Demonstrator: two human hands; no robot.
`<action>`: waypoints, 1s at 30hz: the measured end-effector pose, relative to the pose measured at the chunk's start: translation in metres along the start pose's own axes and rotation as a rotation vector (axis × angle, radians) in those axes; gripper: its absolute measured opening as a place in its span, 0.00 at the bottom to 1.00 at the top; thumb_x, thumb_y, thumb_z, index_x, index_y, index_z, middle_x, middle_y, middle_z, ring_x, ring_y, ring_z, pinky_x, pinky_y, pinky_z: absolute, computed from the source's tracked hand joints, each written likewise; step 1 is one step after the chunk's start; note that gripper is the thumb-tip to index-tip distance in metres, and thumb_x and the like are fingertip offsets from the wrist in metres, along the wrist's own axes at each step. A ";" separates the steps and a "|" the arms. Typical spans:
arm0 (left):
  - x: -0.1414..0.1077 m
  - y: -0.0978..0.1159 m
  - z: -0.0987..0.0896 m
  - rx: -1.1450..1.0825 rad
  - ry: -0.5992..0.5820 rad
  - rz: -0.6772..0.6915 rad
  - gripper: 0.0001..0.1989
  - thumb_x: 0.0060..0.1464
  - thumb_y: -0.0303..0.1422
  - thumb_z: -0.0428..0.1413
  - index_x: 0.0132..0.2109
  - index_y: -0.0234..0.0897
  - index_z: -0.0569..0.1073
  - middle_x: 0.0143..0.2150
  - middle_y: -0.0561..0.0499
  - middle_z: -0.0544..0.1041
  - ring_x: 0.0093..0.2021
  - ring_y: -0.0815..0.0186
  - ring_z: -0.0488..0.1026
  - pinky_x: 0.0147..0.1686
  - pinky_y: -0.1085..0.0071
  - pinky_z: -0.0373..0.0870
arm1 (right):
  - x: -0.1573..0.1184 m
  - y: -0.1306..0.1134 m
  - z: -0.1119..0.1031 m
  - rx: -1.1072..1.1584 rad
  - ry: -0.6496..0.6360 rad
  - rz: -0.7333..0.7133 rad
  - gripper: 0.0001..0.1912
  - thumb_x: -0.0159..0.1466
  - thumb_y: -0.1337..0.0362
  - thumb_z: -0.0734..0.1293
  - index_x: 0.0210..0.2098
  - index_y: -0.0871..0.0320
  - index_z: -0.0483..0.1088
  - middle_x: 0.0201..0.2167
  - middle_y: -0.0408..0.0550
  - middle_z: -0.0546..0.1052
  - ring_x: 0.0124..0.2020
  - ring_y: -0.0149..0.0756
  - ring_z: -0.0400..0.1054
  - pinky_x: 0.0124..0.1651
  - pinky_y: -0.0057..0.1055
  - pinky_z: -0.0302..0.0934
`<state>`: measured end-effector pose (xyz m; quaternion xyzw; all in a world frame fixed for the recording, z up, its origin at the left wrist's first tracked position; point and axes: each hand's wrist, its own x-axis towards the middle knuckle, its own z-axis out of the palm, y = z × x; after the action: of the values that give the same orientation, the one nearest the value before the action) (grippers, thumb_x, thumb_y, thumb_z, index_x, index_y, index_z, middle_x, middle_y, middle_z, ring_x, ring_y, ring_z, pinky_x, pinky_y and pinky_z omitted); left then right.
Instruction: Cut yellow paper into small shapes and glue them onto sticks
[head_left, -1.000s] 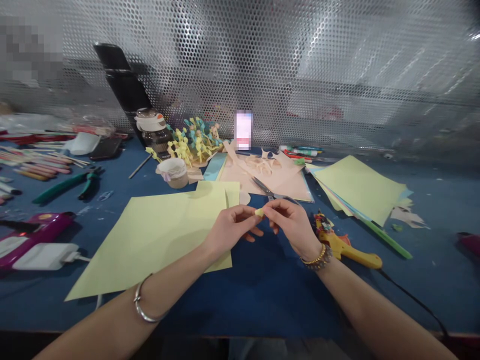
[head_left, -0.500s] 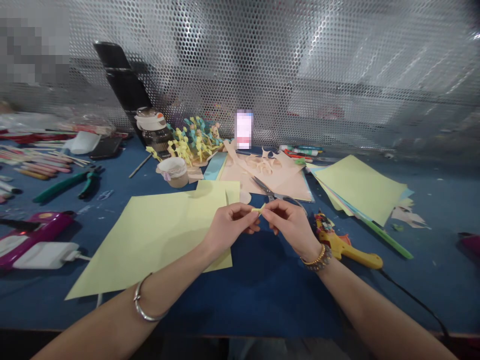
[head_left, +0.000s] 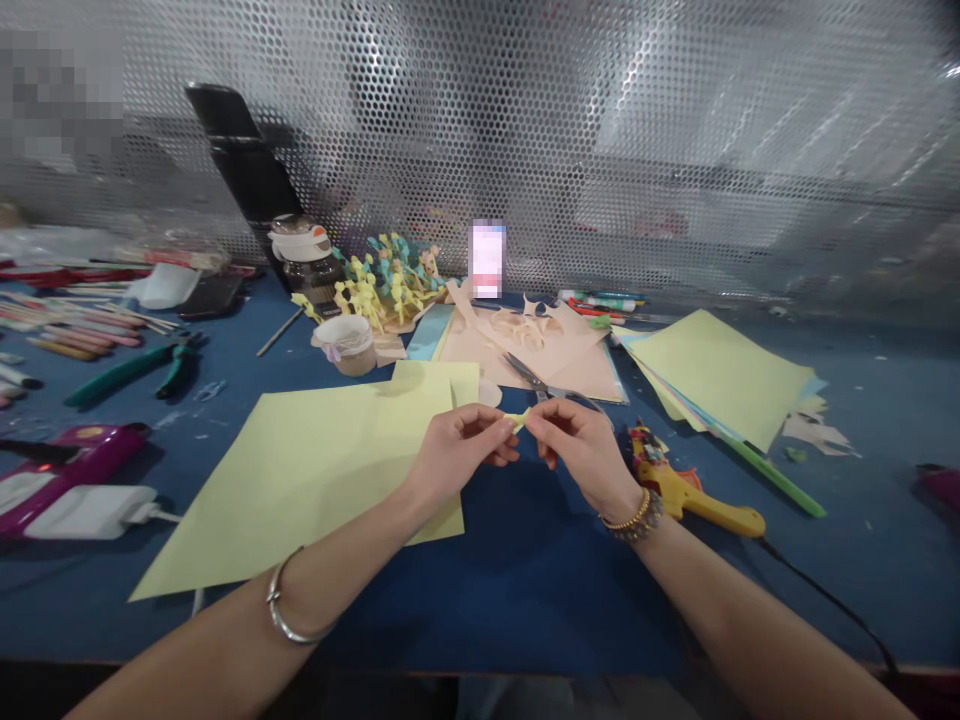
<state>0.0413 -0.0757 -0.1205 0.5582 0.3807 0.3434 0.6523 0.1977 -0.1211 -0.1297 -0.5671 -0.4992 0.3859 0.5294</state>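
Note:
Between my left hand [head_left: 459, 450] and my right hand [head_left: 577, 447], a small pale yellow paper strip [head_left: 516, 419] is pinched at its two ends by thumbs and fingertips. Beneath my left hand lies a large pale yellow paper sheet [head_left: 300, 480], with its edge under my wrist. Just beyond my right hand, steel scissors [head_left: 541, 383] rest on cut peach paper [head_left: 555, 358]. A yellow hot glue gun [head_left: 694, 503] lies to the right of my right wrist, not touching it.
The blue work table [head_left: 570, 600] holds a stack of coloured paper [head_left: 712, 375], a paper cup [head_left: 346, 345], yellow and blue paper figures [head_left: 390, 280], green pliers [head_left: 131, 372], several pens and sticks at left. A perforated metal wall [head_left: 480, 120] stands behind.
The yellow paper piece has gone from a small curled bit to a longer, thin strip, now slanted between my fingertips. My hands have shifted only slightly.

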 end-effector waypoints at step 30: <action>0.002 -0.003 -0.003 -0.034 0.037 -0.017 0.09 0.50 0.36 0.59 0.34 0.33 0.75 0.28 0.49 0.79 0.26 0.69 0.76 0.30 0.72 0.75 | -0.001 -0.001 0.000 -0.037 -0.064 0.030 0.13 0.57 0.54 0.67 0.28 0.58 0.69 0.16 0.38 0.67 0.16 0.25 0.59 0.18 0.23 0.56</action>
<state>0.0399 -0.0734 -0.1242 0.5374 0.3915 0.3542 0.6576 0.1975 -0.1219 -0.1283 -0.5717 -0.5145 0.4022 0.4967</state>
